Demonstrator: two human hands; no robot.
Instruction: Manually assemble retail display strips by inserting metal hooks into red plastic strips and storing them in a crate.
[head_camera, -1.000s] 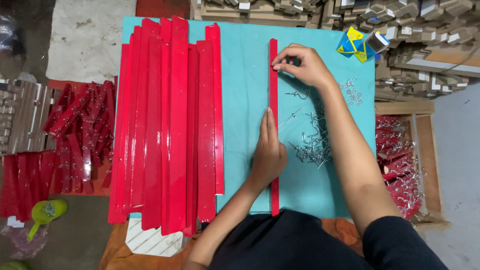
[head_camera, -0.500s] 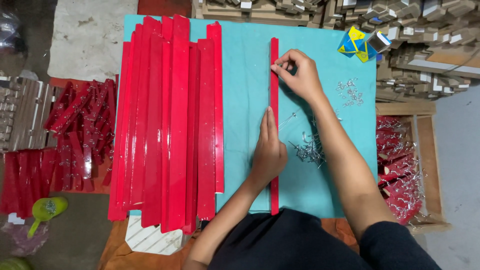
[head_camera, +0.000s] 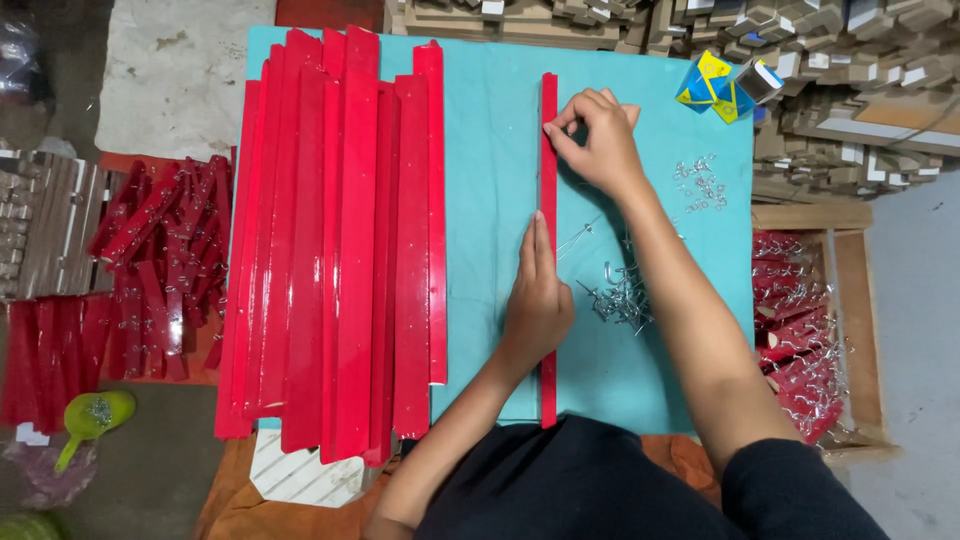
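A single red strip (head_camera: 548, 180) is pressed flat onto the teal table (head_camera: 490, 200) by the left hand (head_camera: 537, 305), fingers extended. Its upper part is pinched by the right hand (head_camera: 592, 140) – fingertips closed. Metal hooks (head_camera: 620, 298) lie just right of the left hand – stacked red strips (head_camera: 340, 250) well left.

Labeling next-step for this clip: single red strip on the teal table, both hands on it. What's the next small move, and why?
Probably finishing the pinch-and-twist at the right hand: its fingers are bunched against the upper part of the red strip, as if seating something small, though that item is hidden. The left hand presses the strip flat lower down, bracing it. Loose metal hooks lie just right, within reach.
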